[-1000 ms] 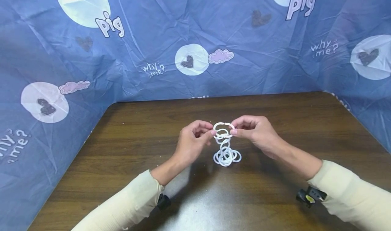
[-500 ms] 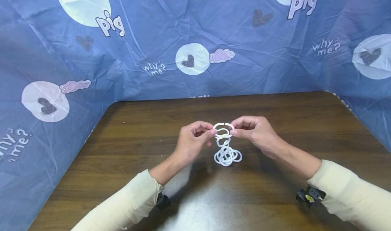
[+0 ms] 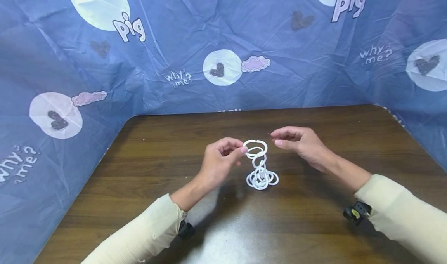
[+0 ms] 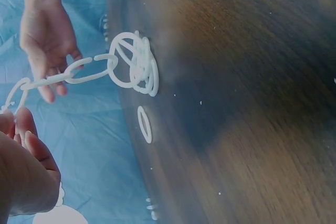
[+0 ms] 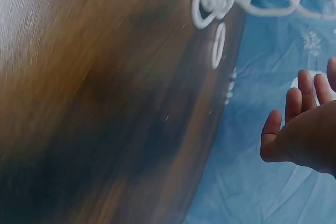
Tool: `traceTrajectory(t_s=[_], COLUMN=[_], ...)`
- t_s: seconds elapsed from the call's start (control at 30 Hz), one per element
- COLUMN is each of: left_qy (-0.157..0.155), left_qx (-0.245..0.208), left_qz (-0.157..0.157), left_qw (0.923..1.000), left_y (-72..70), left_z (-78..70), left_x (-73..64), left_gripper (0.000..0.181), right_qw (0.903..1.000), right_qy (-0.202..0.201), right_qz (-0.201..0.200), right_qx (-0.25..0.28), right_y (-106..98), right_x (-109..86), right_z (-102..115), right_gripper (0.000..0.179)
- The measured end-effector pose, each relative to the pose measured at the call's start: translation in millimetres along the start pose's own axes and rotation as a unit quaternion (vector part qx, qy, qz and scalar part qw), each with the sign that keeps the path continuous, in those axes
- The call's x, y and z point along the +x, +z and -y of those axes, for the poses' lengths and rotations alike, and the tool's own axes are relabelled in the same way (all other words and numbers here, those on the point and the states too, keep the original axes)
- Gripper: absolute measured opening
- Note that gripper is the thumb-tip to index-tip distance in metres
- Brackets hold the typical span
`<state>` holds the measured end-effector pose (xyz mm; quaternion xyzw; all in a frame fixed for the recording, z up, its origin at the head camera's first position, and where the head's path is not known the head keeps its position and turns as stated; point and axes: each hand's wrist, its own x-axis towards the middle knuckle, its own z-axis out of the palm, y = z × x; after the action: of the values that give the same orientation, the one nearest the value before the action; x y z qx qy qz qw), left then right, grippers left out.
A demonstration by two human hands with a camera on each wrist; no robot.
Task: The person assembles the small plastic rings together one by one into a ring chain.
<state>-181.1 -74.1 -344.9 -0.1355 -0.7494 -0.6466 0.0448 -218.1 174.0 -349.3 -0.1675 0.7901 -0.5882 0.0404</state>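
Note:
My left hand (image 3: 221,155) pinches the topmost link (image 3: 265,144) between thumb and fingertips; it is a white ring with a small gap. From it a chain of linked white rings (image 4: 89,78) hangs down to a heap of rings (image 3: 260,179) on the table. To the right of the chain, my right hand (image 3: 303,144) stands apart from the rings, holding nothing, thumb and fingers spread and slightly bent. A separate white ring (image 4: 144,125) lies on the table beside the heap in both wrist views.
The dark wood table (image 3: 139,202) carries a few tiny white specks. Blue printed cloth (image 3: 157,42) stands up as a wall behind it and at both sides. Dark wrist cameras (image 3: 356,212) sit at the cream sleeves (image 3: 398,205).
My right hand has let go of the top link and drawn back to the right and slightly away. My left hand keeps its pinch, almost in place.

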Motion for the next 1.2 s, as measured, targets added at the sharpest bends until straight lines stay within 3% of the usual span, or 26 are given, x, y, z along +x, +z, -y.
traceTrajectory(t_s=[0.33, 0.6, 0.7, 0.9, 1.2], left_qy=[0.007, 0.022, 0.019, 0.017, 0.016], left_qx=[0.003, -0.004, -0.005, 0.000, 0.007], left_qz=[0.008, 0.008, 0.009, 0.011, 0.009], left_qw=[0.9999, 0.9997, 0.9998, 0.9998, 0.9998], left_y=[-2.3, -0.7, -0.2, -1.1, -2.4], left_z=[0.7, 1.1, 0.5, 0.8, 1.8], left_x=[-0.1, 0.2, 0.1, 0.0, 1.0], left_gripper=[0.009, 0.010, 0.010, 0.010, 0.007], right_qw=[0.9945, 0.9794, 0.9677, 0.9316, 0.8981], right_qy=[0.009, -0.030, -0.043, -0.051, -0.093], right_qz=[0.023, 0.073, 0.096, 0.114, 0.132], right_qx=[-0.102, -0.186, -0.229, -0.342, -0.409], right_y=[-12.9, -6.0, 1.1, 17.3, 29.2], right_x=[13.9, 32.1, 40.0, 51.7, 58.6], right_z=[-22.6, -35.8, -38.5, -43.2, -48.4], right_gripper=[0.035, 0.042, 0.044, 0.046, 0.045])
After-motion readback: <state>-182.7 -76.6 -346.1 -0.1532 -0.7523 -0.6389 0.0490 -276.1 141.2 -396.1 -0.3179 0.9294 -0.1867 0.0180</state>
